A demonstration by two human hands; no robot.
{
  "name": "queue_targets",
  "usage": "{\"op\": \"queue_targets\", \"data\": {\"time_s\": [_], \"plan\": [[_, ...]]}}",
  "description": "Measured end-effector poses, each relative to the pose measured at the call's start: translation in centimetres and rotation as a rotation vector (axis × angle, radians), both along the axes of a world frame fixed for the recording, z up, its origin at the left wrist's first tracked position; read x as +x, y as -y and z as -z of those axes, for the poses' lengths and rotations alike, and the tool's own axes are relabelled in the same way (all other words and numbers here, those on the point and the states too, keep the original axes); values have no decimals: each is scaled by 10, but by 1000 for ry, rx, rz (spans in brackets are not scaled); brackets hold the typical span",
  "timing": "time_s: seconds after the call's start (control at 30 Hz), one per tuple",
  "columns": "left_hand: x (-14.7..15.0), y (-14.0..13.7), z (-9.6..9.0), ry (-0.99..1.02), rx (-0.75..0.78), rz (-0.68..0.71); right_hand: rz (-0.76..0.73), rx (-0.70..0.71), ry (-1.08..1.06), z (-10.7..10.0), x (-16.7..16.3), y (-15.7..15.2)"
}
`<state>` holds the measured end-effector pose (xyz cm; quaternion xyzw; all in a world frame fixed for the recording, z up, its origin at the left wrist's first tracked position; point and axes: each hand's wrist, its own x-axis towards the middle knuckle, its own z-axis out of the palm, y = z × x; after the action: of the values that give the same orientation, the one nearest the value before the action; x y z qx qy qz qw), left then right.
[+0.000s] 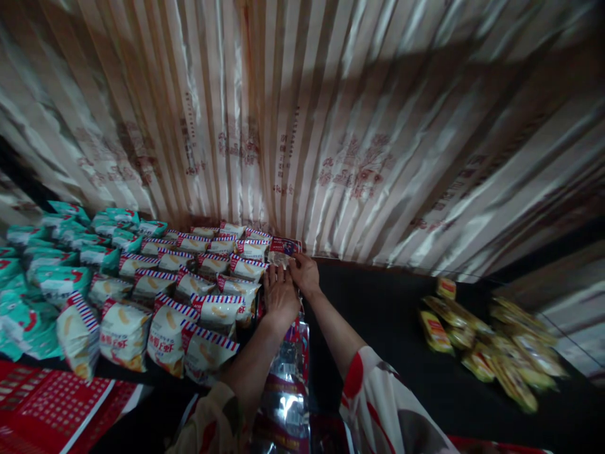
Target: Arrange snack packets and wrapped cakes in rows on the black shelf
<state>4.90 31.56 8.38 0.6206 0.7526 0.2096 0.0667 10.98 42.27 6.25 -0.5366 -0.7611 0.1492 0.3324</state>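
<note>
A striped curtain [302, 94], its printed characters mostly blurred, backs the black table [368, 315]. White bags [123, 334] stand in rows, apparently so labels face outward; red print includes "上虾". Dark packs [283, 403] lie lined up beside them. The left hand [281, 296] lies over this line, grip extended, no hold visible. The right hand [305, 275] rests at the far red-labelled pack [283, 246], probably steadying it; its grip closure cannot be determined.
</note>
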Motion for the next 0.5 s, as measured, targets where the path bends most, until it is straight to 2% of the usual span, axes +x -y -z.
{"op": "queue_targets", "data": {"time_s": [0.13,0.27,0.5], "plan": [[6,8,-8,32,33,-15,11,57,-138,3,11,11],[19,31,-20,56,74,16,33,68,-243,1,26,38],[49,86,-21,140,70,113,72,-107,-440,-2,57,111]]}}
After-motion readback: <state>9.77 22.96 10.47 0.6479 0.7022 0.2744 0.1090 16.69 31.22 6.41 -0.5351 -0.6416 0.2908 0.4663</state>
